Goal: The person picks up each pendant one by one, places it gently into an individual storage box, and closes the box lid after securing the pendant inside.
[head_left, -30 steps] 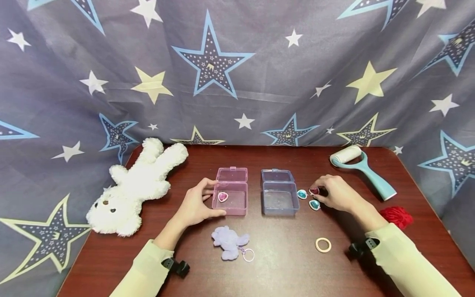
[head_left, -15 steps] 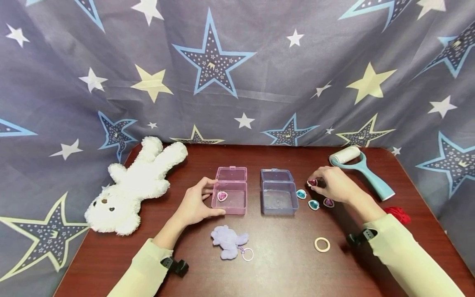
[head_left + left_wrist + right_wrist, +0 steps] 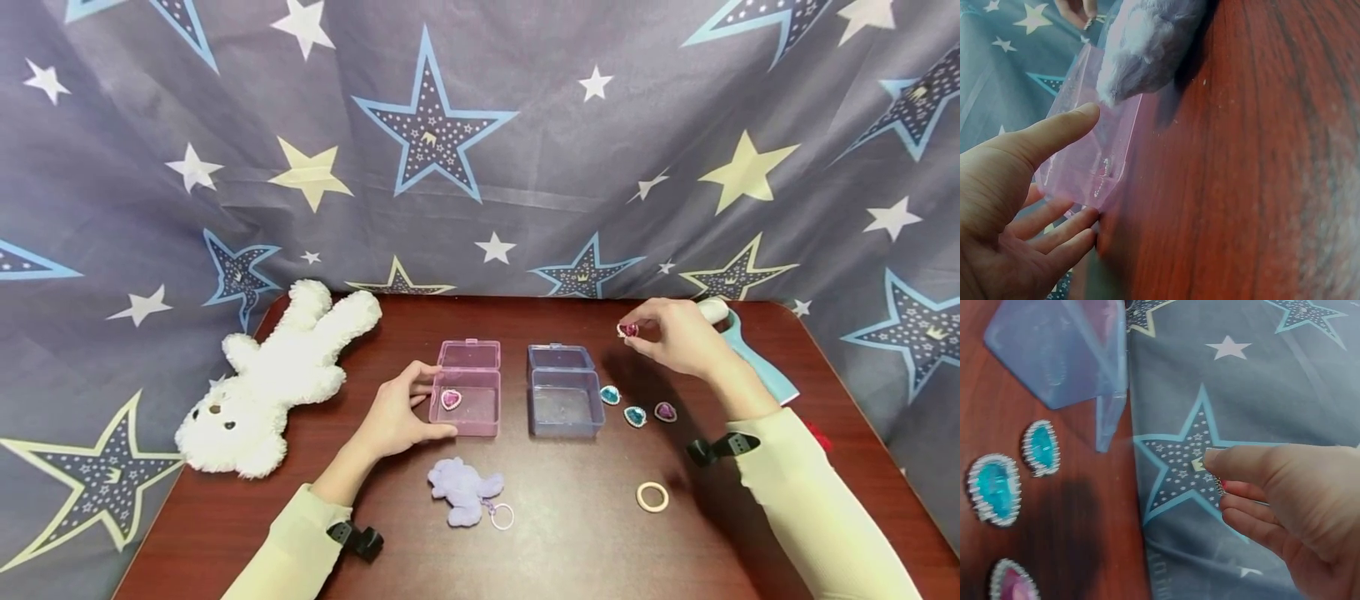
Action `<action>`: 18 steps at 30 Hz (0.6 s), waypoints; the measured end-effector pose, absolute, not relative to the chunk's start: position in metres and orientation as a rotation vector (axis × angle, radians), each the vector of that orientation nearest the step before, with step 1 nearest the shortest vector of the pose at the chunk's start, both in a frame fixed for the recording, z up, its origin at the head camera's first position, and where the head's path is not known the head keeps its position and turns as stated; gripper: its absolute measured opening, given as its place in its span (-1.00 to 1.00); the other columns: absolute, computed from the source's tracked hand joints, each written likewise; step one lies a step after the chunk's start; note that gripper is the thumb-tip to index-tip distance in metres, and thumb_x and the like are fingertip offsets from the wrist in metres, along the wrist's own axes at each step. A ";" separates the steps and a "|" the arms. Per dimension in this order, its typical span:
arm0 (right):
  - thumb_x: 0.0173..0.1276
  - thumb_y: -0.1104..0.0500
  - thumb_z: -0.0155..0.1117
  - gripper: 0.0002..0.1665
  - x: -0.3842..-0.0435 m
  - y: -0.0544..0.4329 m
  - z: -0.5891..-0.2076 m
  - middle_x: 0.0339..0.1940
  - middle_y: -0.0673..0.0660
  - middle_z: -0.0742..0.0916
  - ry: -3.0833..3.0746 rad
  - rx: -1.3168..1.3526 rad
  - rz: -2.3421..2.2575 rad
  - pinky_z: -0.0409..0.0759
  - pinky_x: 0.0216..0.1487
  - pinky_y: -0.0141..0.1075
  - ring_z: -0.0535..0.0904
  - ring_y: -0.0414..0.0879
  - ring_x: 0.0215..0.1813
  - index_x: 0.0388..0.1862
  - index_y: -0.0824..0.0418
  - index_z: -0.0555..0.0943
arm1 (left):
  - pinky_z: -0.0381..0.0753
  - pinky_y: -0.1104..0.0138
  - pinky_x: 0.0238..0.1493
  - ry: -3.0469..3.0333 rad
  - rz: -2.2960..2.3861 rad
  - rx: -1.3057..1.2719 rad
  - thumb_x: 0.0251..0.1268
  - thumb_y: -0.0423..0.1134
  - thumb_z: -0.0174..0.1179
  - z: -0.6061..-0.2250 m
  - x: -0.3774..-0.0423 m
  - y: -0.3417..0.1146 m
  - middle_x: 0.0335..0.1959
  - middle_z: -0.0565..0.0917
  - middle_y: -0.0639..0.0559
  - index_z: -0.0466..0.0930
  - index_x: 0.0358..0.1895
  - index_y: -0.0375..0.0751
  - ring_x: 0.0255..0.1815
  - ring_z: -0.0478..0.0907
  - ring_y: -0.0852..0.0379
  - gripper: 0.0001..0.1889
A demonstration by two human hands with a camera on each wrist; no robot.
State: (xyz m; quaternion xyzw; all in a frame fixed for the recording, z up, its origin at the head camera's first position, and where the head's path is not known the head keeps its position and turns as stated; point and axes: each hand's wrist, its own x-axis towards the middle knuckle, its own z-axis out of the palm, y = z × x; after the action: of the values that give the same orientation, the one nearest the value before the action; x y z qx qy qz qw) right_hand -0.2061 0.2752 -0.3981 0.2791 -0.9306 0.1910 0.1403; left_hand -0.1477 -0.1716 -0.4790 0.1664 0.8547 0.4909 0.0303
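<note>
In the head view, my left hand (image 3: 400, 410) holds the left side of a pink clear plastic box (image 3: 487, 425), thumb at the front corner and fingers farther back. The box's lid stands open, and a pink heart-shaped gem (image 3: 451, 400) lies inside. My right hand (image 3: 677, 337) is raised above the back right of the table, pinching a dark pink heart-shaped gem (image 3: 628, 331) with a silvery rim. In the right wrist view, fingers mostly hide that gem. Two teal gems (image 3: 610, 394) and a purple-pink gem (image 3: 665, 412) lie right of an open blue clear box (image 3: 566, 427).
A white plush toy (image 3: 288, 367) lies at the left. In front of the boxes are a lavender plush keychain (image 3: 461, 490) and a wooden ring (image 3: 652, 497). A lint roller (image 3: 765, 367) and a red bundle (image 3: 819, 437) lie partly behind the right arm. A star-printed curtain (image 3: 525, 150) borders the table.
My right hand has picked up the dark pink gem and moved it up and toward the back of the table. The purple-pink gem has come into view. My left hand stays at the pink box.
</note>
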 end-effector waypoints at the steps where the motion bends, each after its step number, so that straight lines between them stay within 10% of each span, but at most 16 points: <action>1: 0.19 0.30 0.61 -0.79 -0.207 0.274 -0.396 -0.25 0.06 0.87 -2.681 0.808 0.554 0.74 -0.16 -0.05 0.78 -0.03 -0.20 -0.17 0.18 0.83 | 0.74 0.01 0.31 2.634 1.515 0.511 -0.24 -0.25 0.81 -0.479 -0.148 -0.172 0.30 0.67 -0.23 0.51 0.28 -0.23 0.22 0.74 -0.17 -0.11; 18: 0.25 0.27 0.60 -0.80 -0.208 0.222 -0.368 -0.20 0.00 0.87 -2.597 0.977 0.668 0.74 -0.09 -0.10 0.76 -0.11 -0.13 -0.14 0.15 0.83 | 0.75 0.01 0.30 2.629 1.523 0.514 -0.24 -0.27 0.81 -0.478 -0.148 -0.171 0.30 0.67 -0.25 0.51 0.26 -0.24 0.22 0.74 -0.19 -0.11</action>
State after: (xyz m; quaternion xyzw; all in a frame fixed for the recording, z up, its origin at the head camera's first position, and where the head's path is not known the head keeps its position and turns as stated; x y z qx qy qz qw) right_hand -0.2077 0.2217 -0.3682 0.3388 -0.9006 0.2315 0.1433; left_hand -0.1476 -0.1709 -0.4783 0.1668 0.8529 0.4938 0.0300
